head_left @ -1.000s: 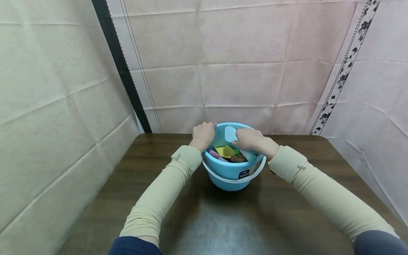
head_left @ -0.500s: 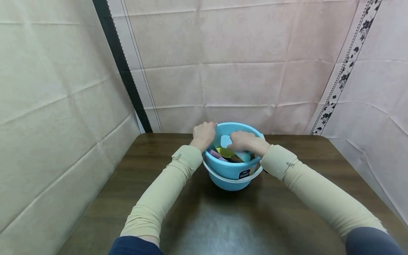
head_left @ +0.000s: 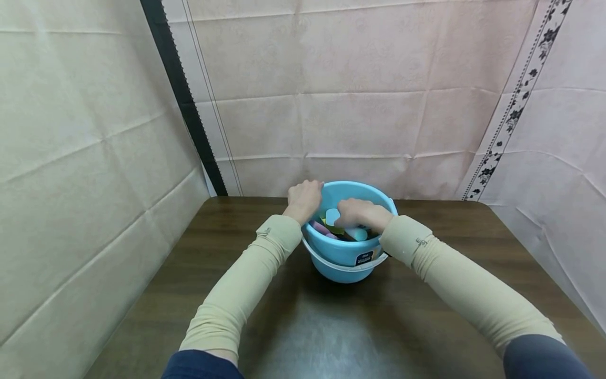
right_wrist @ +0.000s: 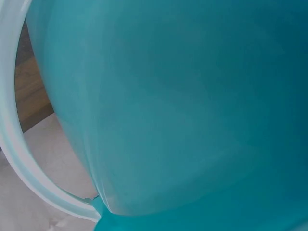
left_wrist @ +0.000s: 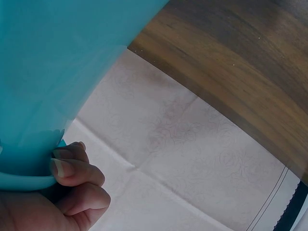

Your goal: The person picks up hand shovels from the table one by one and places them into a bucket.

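Note:
A light blue bucket [head_left: 343, 256] stands on the table with several colourful things inside. My left hand [head_left: 304, 201] grips its far left rim; in the left wrist view, curled fingers [left_wrist: 77, 168] hook over the rim [left_wrist: 26, 182]. Inside the bucket, my right hand [head_left: 357, 212] holds a pale blue object [head_left: 333, 216] with a flat, rounded-square end. Its rounded other end [head_left: 357, 233] shows below the hand; its exact kind is unclear. Purple pieces [head_left: 319, 227] lie nearby. The right hand is out of sight in the right wrist view, where the bucket's wall [right_wrist: 159, 120] fills most of the frame.
The bucket's pale handle [head_left: 341, 267] hangs down around its front; it also curves along the left of the right wrist view. Dark brown wooden table [head_left: 265, 326] surrounds the bucket. Pale cloth [head_left: 360, 126] hangs behind and at both sides.
My right hand has moved left and lower into the bucket, carrying the pale blue object down among the things inside. The left hand keeps its grip on the rim.

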### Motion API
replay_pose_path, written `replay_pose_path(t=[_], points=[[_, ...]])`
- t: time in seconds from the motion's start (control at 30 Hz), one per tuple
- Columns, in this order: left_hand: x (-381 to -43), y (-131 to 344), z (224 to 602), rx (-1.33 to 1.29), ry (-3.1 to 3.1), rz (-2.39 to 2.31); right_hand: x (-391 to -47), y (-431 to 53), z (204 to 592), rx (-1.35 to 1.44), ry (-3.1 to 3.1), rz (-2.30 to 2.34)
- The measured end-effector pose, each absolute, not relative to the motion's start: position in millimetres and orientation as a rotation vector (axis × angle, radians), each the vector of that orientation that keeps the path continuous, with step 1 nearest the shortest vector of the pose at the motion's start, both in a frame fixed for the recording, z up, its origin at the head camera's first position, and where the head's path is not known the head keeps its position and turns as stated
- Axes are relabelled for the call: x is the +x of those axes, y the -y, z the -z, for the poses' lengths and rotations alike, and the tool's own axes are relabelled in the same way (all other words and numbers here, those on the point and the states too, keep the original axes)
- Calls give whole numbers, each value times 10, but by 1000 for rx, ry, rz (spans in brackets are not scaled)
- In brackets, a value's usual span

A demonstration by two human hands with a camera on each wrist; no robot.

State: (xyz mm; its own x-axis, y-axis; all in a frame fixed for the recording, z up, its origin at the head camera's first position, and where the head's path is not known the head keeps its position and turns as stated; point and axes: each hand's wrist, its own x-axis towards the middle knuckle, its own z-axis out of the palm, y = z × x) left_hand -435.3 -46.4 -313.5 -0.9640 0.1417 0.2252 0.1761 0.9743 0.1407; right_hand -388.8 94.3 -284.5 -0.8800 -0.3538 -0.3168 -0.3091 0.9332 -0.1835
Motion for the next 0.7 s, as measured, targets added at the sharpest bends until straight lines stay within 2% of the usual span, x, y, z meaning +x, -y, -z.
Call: replay_pose_path(t=[0.7], points=[[-4349,457,3134,-243,2908,219,-3917,-917,2891,-475,-2707,158]])
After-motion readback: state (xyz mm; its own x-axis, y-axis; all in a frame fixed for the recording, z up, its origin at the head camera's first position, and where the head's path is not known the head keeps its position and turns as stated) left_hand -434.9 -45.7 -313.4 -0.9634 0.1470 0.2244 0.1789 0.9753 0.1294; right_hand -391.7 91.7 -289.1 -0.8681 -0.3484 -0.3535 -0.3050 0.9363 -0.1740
